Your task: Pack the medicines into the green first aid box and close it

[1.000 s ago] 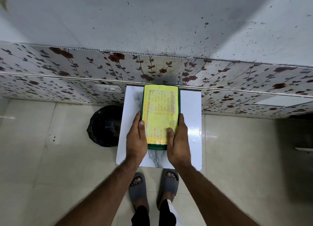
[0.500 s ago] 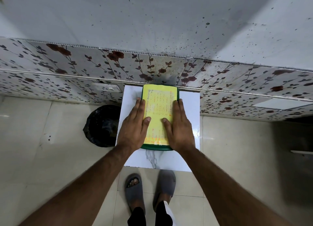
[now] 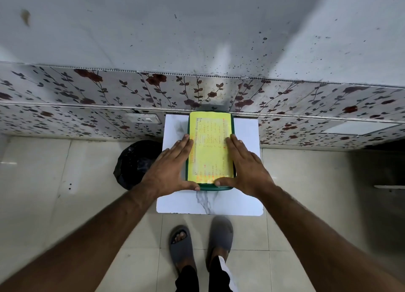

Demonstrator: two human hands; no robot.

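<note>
The floor (image 3: 54, 204) of pale tiles is seen spread across the lower view, and a wall (image 3: 197, 29) with a band of flower-patterned panels is seen running behind. A small white marble-look desk (image 3: 210, 204) is set against that wall, a black bin bag (image 3: 135, 162) is found on the floor just beside its left edge, and a white wall socket (image 3: 143, 118) is seen beyond the bag.

And the green first aid box (image 3: 209, 187) is found on the desk, in its middle, its far end close to the wall. The lid is down flat, and only its dark green rim and near wall are shown around a yellow printed label (image 3: 210, 147) that covers the top. No medicines are seen loose on the desk or floor, so the packing is judged done. Whether a latch is fastened cannot be told; the near front of the box is partly covered by the thumbs. What is left, at most, is judged to be a last press or clasp and the letting go.

The box is bracketed now: the left hand (image 3: 173, 167) is laid along its left edge, the right hand (image 3: 245, 167) along its right edge. Both hands are held open and flat, fingers straight and pointing toward the wall, fingertips touching the label's side margins. Each thumb is stretched inward across the near front rim, the two tips kept apart. Nothing is gripped; the box is pressed and framed, not lifted.
</note>
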